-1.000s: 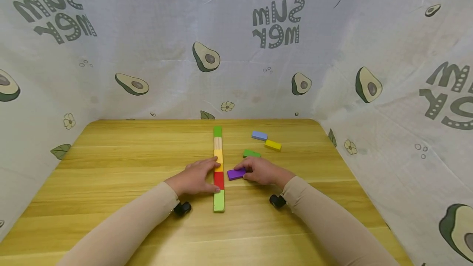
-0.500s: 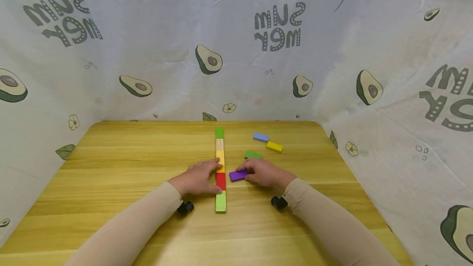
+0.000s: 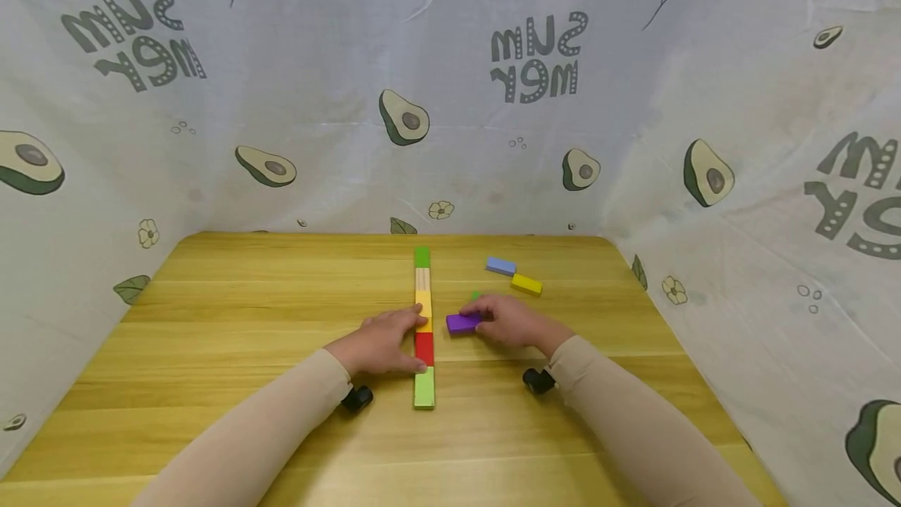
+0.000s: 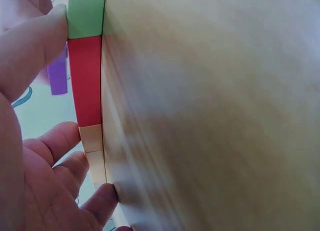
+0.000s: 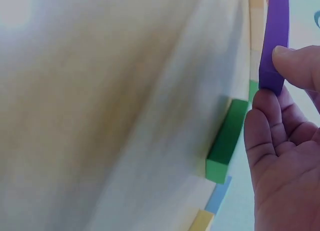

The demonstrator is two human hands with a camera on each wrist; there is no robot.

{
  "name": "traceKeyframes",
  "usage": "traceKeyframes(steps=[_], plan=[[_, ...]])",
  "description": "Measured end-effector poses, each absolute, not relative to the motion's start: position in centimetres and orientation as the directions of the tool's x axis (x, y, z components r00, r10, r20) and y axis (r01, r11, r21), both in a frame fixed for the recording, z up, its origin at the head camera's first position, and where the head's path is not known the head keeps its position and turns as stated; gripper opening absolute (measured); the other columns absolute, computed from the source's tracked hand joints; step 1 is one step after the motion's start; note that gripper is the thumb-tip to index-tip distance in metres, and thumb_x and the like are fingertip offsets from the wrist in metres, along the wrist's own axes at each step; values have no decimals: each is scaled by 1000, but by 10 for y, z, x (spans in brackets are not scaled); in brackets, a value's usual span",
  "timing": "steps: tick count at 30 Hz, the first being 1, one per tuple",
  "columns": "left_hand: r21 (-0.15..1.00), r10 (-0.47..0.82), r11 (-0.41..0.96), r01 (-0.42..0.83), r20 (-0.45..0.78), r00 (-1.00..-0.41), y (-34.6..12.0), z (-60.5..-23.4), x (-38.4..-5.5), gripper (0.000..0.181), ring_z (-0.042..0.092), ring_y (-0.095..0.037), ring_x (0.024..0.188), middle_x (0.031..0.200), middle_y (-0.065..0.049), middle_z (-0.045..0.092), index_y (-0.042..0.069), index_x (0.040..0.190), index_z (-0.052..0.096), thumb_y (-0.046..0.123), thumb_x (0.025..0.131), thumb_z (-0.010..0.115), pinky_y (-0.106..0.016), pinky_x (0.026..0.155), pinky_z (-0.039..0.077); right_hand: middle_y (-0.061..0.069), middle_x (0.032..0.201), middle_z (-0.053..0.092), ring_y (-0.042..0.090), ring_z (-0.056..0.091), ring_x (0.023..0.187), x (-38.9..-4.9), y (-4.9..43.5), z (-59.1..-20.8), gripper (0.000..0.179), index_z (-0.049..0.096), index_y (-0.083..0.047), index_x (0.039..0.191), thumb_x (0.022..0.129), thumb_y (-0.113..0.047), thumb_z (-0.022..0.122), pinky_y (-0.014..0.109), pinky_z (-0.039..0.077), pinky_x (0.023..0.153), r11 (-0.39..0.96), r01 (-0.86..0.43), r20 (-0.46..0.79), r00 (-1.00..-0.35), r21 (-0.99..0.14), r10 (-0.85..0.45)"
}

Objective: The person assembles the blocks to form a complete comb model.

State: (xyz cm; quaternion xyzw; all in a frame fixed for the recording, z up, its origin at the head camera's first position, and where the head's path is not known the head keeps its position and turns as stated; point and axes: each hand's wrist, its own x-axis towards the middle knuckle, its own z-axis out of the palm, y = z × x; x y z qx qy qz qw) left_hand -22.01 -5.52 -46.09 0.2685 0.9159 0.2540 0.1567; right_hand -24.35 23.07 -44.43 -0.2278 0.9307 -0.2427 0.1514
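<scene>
A straight row of flat blocks runs away from the person, with a light green block (image 3: 425,391) at the near end. Beyond it lie a red block (image 3: 425,349), orange and yellow blocks, a bare-wood block (image 3: 422,278) and a dark green block (image 3: 422,257). The left hand (image 3: 378,344) rests against the row, thumb near the red block and fingers along the blocks beyond. Right of the row, the right hand (image 3: 519,321) pinches a purple block (image 3: 461,325) by its right end. In the right wrist view that purple block appears raised off the table.
Just beyond the right hand lies a loose green block (image 5: 227,136), mostly hidden in the head view. Farther back are a blue block (image 3: 500,265) and a yellow block (image 3: 527,284). Patterned cloth (image 3: 338,100) hangs behind the wooden table (image 3: 281,280) and along its sides.
The right hand has moved the purple block slightly away from the person and now covers most of the loose green block. The left hand stays against the row. The head view has shifted slightly.
</scene>
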Motion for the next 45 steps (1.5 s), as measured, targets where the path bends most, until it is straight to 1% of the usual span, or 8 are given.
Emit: traceKeyframes(steps=[5, 8, 12, 19, 25, 32, 40, 45], plan=[[549, 572, 728, 411, -155, -806, -55, -462, -221, 82, 34, -37, 157, 174, -2, 32, 16, 155, 52, 48, 87, 85, -60, 125, 27, 7, 126, 69, 18, 62, 108, -256, 233, -439, 36, 70, -11, 137, 101, -8, 65, 40, 55, 99, 789, -329, -146, -875, -519, -461], [549, 572, 729, 408, -161, -804, -55, -463, -222, 82, 34, -37, 157, 174, -2, 31, 17, 155, 52, 48, 87, 84, -60, 125, 27, 7, 124, 70, 18, 60, 102, -265, 233, -436, 36, 70, -10, 137, 101, -8, 67, 35, 54, 89, 792, -319, -128, -888, -520, -442], [546, 572, 732, 407, -167, -803, -55, -464, -223, 82, 34, -36, 157, 174, -1, 30, 18, 156, 51, 49, 87, 84, -59, 125, 27, 9, 123, 71, 20, 59, 97, -278, 232, -430, 37, 70, -9, 138, 101, -8, 67, 34, 52, 81, 802, -321, -97, -901, -504, -422], [553, 576, 725, 411, -159, -802, -55, -464, -223, 83, 36, -37, 156, 174, -3, 32, 17, 155, 51, 48, 86, 85, -60, 124, 28, 13, 133, 68, 26, 62, 109, -308, 227, -424, 40, 66, -11, 143, 103, -11, 61, 45, 54, 101, 827, -251, -119, -928, -503, -354], [560, 574, 722, 406, -156, -804, -56, -464, -222, 83, 36, -37, 156, 173, -4, 32, 16, 155, 52, 48, 86, 85, -60, 125, 28, 17, 136, 68, 28, 64, 114, -334, 219, -423, 40, 64, -7, 145, 105, -9, 58, 47, 53, 104, 821, -247, -103, -933, -514, -345], [565, 574, 719, 405, -154, -804, -56, -464, -221, 83, 37, -37, 156, 173, -3, 33, 16, 154, 53, 48, 86, 85, -61, 125, 29, 19, 146, 62, 35, 60, 134, -356, 209, -424, 41, 59, -6, 148, 107, -10, 55, 51, 47, 117, 854, -225, -131, -938, -470, -320], [561, 573, 717, 414, -136, -809, -56, -469, -221, 81, 38, -36, 156, 172, -3, 35, 16, 153, 54, 48, 85, 85, -61, 124, 29, 17, 148, 62, 35, 57, 139, -377, 199, -437, 43, 62, -5, 145, 103, -7, 53, 51, 43, 121, 862, -239, -119, -939, -447, -322], [558, 571, 718, 416, -132, -810, -56, -469, -222, 81, 38, -36, 155, 172, -4, 36, 16, 153, 54, 48, 85, 86, -61, 124, 30, 17, 147, 63, 36, 56, 141, -387, 194, -441, 41, 63, -5, 144, 104, -6, 54, 52, 41, 122, 876, -236, -133, -939, -421, -317]])
